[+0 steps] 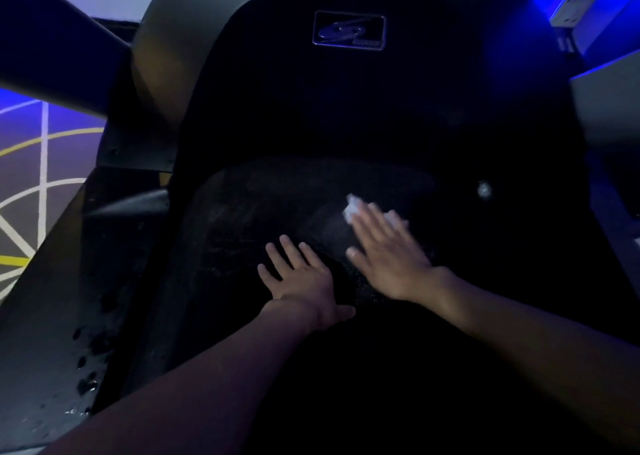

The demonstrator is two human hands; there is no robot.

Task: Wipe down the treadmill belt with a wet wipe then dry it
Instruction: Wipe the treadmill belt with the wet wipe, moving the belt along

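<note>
The right hand (388, 257) lies flat with straight fingers pressing a crumpled white wipe (351, 209) onto the treadmill belt (242, 219). Nothing is curled round the wipe; it is pinned under the fingertips, and its corners peek out at eleven and two o'clock of the hand. A flat palm spreads pressure over more of the belt than a pinch would, and the blur on this hand suggests a stroke in progress. Whether the wipe is the wet one or the drying one cannot be told, though a paler sheen on the belt at eight o'clock of the wipe looks like damp. The left hand (301, 278) sits at seven o'clock of the wipe, just beside the right, fingers spread and flat on the belt and holding nothing; it probably bears the person's weight as they lean in, and may stop the belt sliding. The belt's scuffed grey streaks toward nine o'clock look unwiped. At twelve o'clock rises the dark motor cover (346, 101) with its badge (348, 30). A small bright spot (484, 188) at three o'clock of the wipe is too dim to name. At eight o'clock runs the side rail (52, 299), speckled with dark spots (88, 350); beyond it, at nine o'clock, is the line-marked floor (34, 164).
</note>
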